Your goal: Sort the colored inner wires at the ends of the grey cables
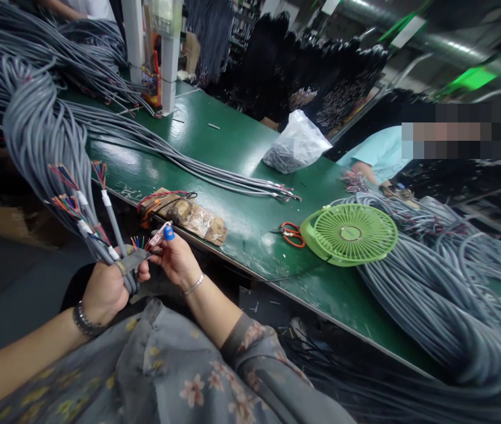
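Observation:
My left hand (108, 288) is wrapped round several grey cables (111, 221) whose ends fan out into coloured wires (68, 176). A grey band (132, 259) crosses the cables at its fingers. Close beside it, my right hand (175, 259) pinches thin wires at one cable end, thumb and finger pressed together. Blue wrapping (169, 232) covers its thumb tip. A small pale piece (157, 237) shows at that thumb; I cannot tell its kind. Just beyond, at the table's edge, lies a tape-wrapped block (197, 221) with red and black wires on it.
A green fan (351, 234) and orange-handled scissors (292, 234) lie on the green table (241, 153). Behind them stands a clear plastic bag (297, 144). Big grey cable bundles hang over the table at left (42, 118) and right (435, 300). A person in light blue (378, 153) works opposite.

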A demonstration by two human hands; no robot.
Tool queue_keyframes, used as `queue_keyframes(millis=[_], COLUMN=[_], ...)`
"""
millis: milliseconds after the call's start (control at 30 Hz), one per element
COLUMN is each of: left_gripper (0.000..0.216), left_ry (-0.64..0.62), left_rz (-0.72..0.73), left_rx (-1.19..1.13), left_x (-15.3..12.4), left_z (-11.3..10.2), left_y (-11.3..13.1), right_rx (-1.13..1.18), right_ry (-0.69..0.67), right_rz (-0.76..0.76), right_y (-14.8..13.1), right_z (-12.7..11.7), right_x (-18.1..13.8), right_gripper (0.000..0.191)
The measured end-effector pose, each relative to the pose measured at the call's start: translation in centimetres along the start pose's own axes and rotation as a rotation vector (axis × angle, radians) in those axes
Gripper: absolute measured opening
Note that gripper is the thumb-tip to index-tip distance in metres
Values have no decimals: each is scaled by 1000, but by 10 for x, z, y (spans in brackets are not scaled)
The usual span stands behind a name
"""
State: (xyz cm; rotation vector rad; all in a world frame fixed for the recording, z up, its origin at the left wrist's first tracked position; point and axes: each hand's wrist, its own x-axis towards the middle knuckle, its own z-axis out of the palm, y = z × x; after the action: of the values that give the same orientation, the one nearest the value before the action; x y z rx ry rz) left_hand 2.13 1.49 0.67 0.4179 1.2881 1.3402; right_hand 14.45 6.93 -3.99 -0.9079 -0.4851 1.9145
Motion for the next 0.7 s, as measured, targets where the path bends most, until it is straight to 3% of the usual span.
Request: queue_keyframes(millis=[267, 700], left_gripper=[21, 17], left_ry=[0, 37], left_rz=[-6, 19], left_rx=[2, 31], left_x=[-2, -1], left_z=[3, 2], left_y=[2, -1], right_rx=[81, 106], right_ry=[-32, -80], right_rz=[37, -46], right_y=[-4, 14], right_z=[-3, -12], right_x=[-2, 11], right_gripper=[23, 25])
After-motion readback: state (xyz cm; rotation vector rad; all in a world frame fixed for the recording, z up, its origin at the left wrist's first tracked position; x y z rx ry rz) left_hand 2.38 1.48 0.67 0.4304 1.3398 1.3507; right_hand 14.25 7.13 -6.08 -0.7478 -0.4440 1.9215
